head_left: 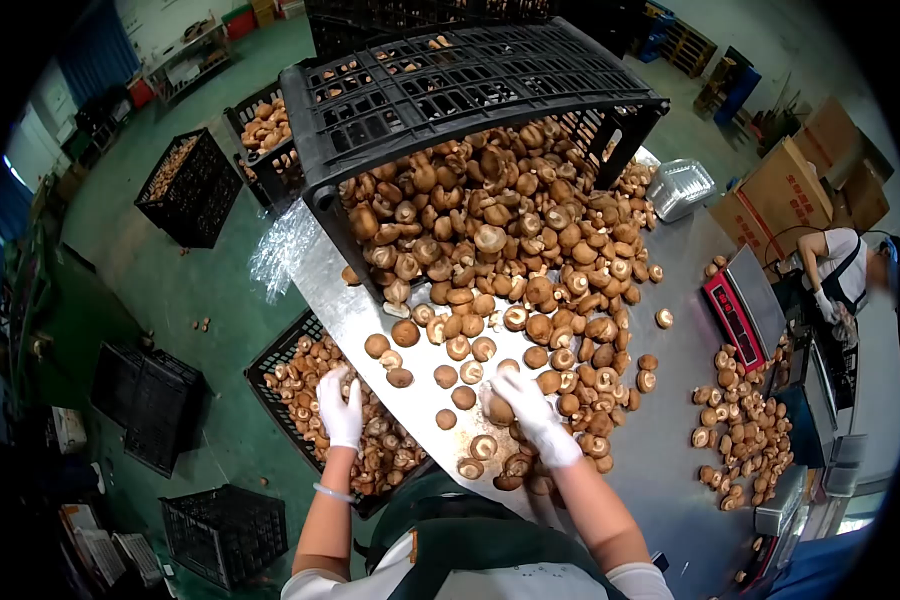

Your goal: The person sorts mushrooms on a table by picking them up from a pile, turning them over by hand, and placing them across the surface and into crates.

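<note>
My left hand [340,410], in a white glove, is over a black crate of mushrooms [305,385] at the table's left edge. Its thumb stands apart from the fingers; whether it touches the mushrooms below I cannot tell. My right hand [530,412], also gloved in white, is low over the metal table with its fingers curled around a brown-capped mushroom [499,408]. Loose shiitake mushrooms [445,376] lie around it, some caps up, some stems up. Behind them, a large heap of mushrooms [490,215] spills out of a tipped black crate [320,130].
On the table's right stand a red scale [732,320] and another mushroom pile [745,430]. A clear plastic tray [681,188] lies by the heap. More black crates [190,190] are on the green floor at left. A co-worker [840,265] stands at far right near cardboard boxes [785,195].
</note>
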Demonstrator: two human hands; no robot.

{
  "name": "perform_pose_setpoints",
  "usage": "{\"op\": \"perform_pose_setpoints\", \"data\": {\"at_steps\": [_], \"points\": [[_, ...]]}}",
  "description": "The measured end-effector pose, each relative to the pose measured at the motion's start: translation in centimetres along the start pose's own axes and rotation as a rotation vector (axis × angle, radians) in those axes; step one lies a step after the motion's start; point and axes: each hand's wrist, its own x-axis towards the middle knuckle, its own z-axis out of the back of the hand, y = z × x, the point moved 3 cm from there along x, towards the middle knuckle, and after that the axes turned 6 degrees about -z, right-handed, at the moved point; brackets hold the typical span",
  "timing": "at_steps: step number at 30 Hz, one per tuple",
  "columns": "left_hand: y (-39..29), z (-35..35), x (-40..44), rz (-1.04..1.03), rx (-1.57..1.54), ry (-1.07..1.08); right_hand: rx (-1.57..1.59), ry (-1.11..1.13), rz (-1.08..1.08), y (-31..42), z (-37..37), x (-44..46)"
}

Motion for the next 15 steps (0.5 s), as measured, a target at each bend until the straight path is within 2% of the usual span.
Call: {"op": "perform_pose_setpoints", "data": {"at_steps": [1, 2, 4, 5, 7, 9, 11, 12, 13, 15], "points": [[-0.4, -0.2, 1.2, -0.058, 0.030, -0.021, -0.139, -0.021, 0.064, 1.2, -0.4, 2.0], [-0.6, -1.2, 2.2, -0.045, 0.013, -0.013, -0.375, -0.161, 0.178, 3.0, -1.4, 3.7], [-0.5, -3.4, 4.0, -0.028, -0.002, 0.061, -0.862, -0.383, 0.609, 4.1, -3.1, 7.7], [-0.2, -4.6, 4.4, -0.040, 0.020, 0.101, -1.033, -0.365, 0.428, 4.3, -4.1, 9.0], [0.7, -6.4, 5.2, 0.103, -0.233, 0.254, -1.241, -0.314, 0.301, 3.7, -5.2, 10.7], [1.2, -6.3, 5.6, 0.039, -0.209, 0.255, -1.158, -0.316, 0.277, 3.1, -4.3, 11.1], [2.4, -6.6, 5.1, 0.615, -0.758, 0.270, -0.947, -0.277, 0.431, 3.0, -2.6, 9.7], [2.0, -6.1, 4.8, 0.673, -1.024, 0.273, -0.700, -0.200, 0.444, 2.8, -1.7, 8.5], [1.5, -5.8, 4.3, 0.781, -1.267, 0.306, -0.420, -0.078, 0.252, 2.6, -1.3, 7.4], [-0.4, -5.2, 3.6, 0.862, -1.529, 0.343, 0.043, 0.091, 0.030, 1.6, -0.7, 5.1]]}}
